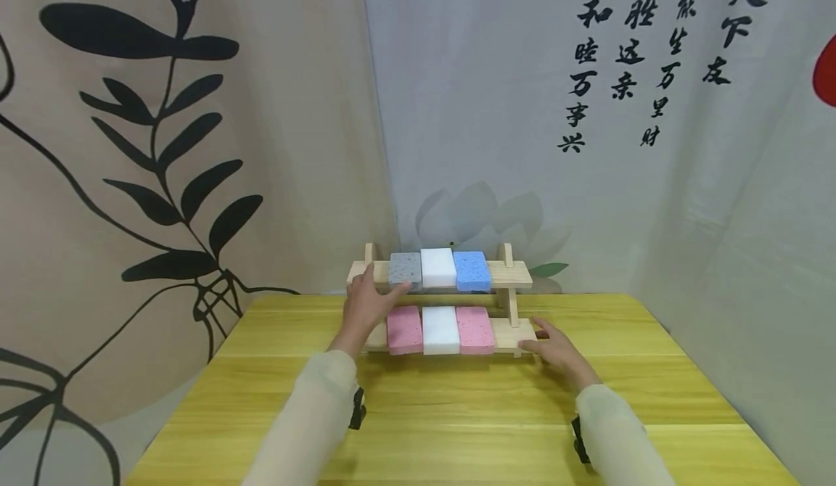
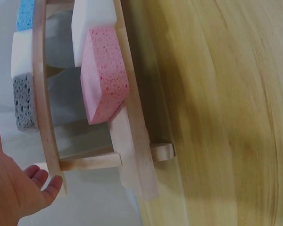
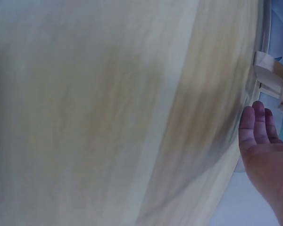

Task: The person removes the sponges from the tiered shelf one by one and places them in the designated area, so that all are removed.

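Observation:
A two-tier wooden rack stands at the back of the table. On its upper shelf sit a grey sponge, a white sponge and a blue sponge, side by side. The lower shelf bears a pink sponge, another white sponge and a second pink sponge. My left hand is at the upper shelf's left end, thumb and forefinger spread, little fingertip right at the wood in the left wrist view. At the lower shelf's right end is my right hand, its fingers extended in the right wrist view.
The rack stands on a yellow wood-grain table. Behind it hangs a pale cloth printed with dark leaves and writing. Another cloth wall borders the table's right side.

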Demonstrator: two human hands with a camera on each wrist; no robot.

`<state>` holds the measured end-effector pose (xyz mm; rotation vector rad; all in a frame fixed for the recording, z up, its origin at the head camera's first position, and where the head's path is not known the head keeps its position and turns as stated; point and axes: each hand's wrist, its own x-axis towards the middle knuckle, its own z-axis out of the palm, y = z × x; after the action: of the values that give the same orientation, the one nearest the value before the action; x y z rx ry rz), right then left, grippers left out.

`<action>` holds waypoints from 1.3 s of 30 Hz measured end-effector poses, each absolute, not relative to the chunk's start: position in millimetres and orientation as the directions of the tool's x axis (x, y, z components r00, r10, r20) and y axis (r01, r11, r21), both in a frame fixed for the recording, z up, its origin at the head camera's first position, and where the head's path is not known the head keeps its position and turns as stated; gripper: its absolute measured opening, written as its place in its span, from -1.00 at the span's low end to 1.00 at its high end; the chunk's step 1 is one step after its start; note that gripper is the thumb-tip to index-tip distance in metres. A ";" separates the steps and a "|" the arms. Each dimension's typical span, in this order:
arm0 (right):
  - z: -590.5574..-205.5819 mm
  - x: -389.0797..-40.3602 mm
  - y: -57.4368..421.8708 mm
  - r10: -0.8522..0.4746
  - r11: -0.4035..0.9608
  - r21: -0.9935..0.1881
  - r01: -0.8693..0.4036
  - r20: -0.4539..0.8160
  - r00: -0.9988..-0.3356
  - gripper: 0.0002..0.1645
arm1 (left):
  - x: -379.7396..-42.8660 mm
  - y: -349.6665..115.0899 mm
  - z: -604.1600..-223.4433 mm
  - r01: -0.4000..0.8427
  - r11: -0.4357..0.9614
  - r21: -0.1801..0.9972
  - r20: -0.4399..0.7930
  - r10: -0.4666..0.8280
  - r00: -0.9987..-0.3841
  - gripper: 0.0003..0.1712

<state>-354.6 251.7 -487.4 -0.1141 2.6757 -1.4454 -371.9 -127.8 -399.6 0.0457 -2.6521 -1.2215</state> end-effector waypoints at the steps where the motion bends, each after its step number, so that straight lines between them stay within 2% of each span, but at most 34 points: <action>1: -488.1 -355.4 252.5 -0.115 0.548 -0.836 -0.021 -0.050 -0.992 -0.01 | -372.3 -126.8 -400.5 0.061 0.653 0.755 0.185 -0.122 -0.975 0.31; 15: -495.5 -361.4 259.0 -0.087 0.550 -0.833 0.064 -0.133 -0.987 -0.04 | -378.1 -106.0 -408.1 0.039 0.571 0.820 0.180 -0.193 -0.964 0.21; 22: -495.0 -363.6 259.8 -0.109 0.527 -0.848 0.058 -0.135 -0.985 0.02 | -381.5 -97.5 -414.0 0.022 0.558 0.829 0.193 -0.250 -0.949 0.17; 31: -494.3 -362.0 257.3 -0.144 0.539 -0.842 0.012 -0.106 -0.984 0.02 | -383.6 -86.6 -419.0 -0.013 0.473 0.881 0.166 -0.336 -0.927 0.14; 39: -501.1 -365.8 258.8 -0.124 0.528 -0.848 0.053 -0.139 -0.983 0.03 | -385.6 -75.1 -421.0 -0.028 0.417 0.909 0.158 -0.405 -0.901 0.11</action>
<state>-365.8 258.8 -501.1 -0.0607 2.5826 -1.4427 -385.6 -75.1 -421.0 0.3719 -2.3236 -1.4803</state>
